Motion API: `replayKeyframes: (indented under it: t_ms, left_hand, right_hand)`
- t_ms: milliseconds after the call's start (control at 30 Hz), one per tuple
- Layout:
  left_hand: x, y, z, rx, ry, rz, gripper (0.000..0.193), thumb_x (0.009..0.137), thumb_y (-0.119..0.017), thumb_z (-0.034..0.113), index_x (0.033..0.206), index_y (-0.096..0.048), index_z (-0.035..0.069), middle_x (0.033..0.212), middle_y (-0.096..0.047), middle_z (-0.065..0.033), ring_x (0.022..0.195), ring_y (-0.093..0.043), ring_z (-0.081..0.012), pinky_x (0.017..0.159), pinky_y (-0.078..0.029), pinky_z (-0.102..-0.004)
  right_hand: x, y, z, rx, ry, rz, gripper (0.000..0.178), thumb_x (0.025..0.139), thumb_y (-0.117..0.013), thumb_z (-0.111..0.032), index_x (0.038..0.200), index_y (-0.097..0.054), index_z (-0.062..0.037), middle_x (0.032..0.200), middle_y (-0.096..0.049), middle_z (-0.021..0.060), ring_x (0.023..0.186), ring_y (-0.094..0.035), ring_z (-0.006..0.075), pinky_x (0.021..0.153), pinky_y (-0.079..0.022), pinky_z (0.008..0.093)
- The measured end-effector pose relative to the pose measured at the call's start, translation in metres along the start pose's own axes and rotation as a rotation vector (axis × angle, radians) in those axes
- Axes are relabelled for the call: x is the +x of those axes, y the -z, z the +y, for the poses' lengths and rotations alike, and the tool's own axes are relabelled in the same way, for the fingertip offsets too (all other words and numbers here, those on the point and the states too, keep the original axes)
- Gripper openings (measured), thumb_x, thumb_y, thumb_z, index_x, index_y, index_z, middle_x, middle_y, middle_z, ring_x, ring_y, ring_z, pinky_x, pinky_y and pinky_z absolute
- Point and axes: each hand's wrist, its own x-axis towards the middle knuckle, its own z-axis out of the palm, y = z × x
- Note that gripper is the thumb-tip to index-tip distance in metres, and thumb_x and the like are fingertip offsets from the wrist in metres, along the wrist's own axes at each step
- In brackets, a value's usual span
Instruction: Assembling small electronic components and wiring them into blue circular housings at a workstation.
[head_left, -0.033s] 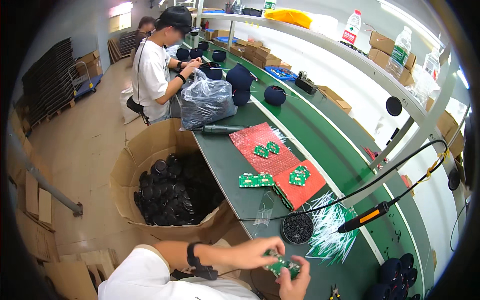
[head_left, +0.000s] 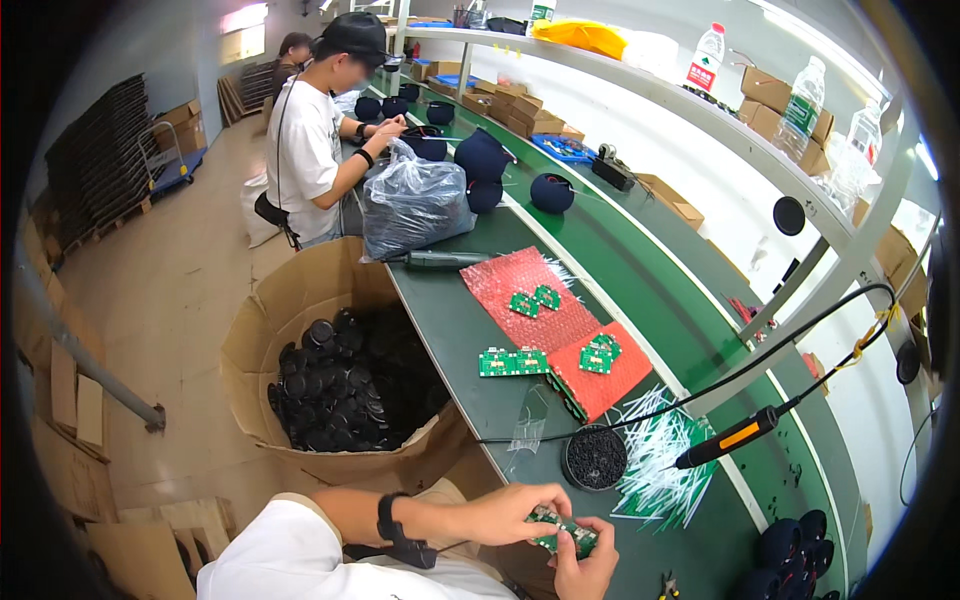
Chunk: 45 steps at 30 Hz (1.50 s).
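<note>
Left of the round dish of small black pieces, I saw a brown cardboard carton heaped with black discs. On the worker's side of that dish, the left hand pinched a flat green circuit board, its other end held by the right hand. Thin white strips sprawled right of the dish.

Own hands: two; red wraps: two; round dish: one; pliers: one.

Single head-worn fisheye, looking down and ahead: left hand and right hand close at the lower edge, surface receding upward, straight lines bowing toward the dark rim.
</note>
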Motion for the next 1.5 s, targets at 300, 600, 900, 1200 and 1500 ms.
replayKeyframes:
  t_ms: [300,600,900,1200,1500]
  left_hand:
    - [0.006,-0.017,-0.024,0.157,-0.190,0.214,0.016,0.095,-0.067,0.008,0.109,-0.061,0.002,0.101,-0.070,-0.0116,0.085,-0.072,-0.0265,0.073,-0.055,-0.0363]
    - [0.020,0.004,-0.024,0.042,-0.388,-0.272,0.023,0.094,-0.070,0.010,0.115,-0.064,0.003,0.110,-0.068,-0.0082,0.111,-0.062,-0.0233,0.094,-0.049,-0.0367]
    - [0.046,0.046,-0.002,0.251,-0.299,0.131,0.033,0.086,-0.072,0.004,0.118,-0.073,0.007,0.112,-0.073,-0.0119,0.109,-0.068,-0.0249,0.093,-0.054,-0.0377]
    - [0.211,0.212,-0.052,0.102,0.025,0.562,0.041,0.082,-0.070,0.002,0.123,-0.072,0.007,0.121,-0.071,-0.0169,0.110,-0.068,-0.0295,0.098,-0.054,-0.0418]
    - [0.191,0.188,-0.038,0.989,-0.021,0.723,0.062,0.077,-0.086,0.025,0.134,-0.063,0.018,0.125,-0.061,-0.0159,0.125,-0.056,-0.0360,0.101,-0.050,-0.0492]
  right_hand:
    - [-0.002,-0.009,0.004,-0.394,0.218,0.206,0.022,0.099,-0.070,-0.017,0.108,-0.060,-0.0005,0.091,-0.071,0.0184,0.070,-0.070,0.0170,0.059,-0.053,0.0324]
    - [-0.002,0.009,0.043,0.522,0.039,-0.060,0.011,0.103,-0.060,-0.007,0.110,-0.055,-0.0009,0.106,-0.064,0.0106,0.065,-0.055,0.0078,0.056,-0.046,0.0205]
    - [-0.021,0.028,0.031,0.256,0.066,0.185,0.038,0.101,-0.062,-0.013,0.135,-0.052,0.0006,0.103,-0.066,0.0122,0.072,-0.062,0.0151,0.063,-0.050,0.0278]
    - [-0.016,0.015,0.042,-0.539,0.369,0.197,0.010,0.092,-0.073,-0.017,0.092,-0.071,-0.0076,0.081,-0.067,0.0114,0.071,-0.066,0.0319,0.064,-0.052,0.0410]
    - [-0.020,0.018,0.055,-0.502,0.342,0.215,0.010,0.092,-0.073,-0.018,0.090,-0.070,-0.0083,0.079,-0.065,0.0109,0.069,-0.065,0.0316,0.063,-0.051,0.0411]
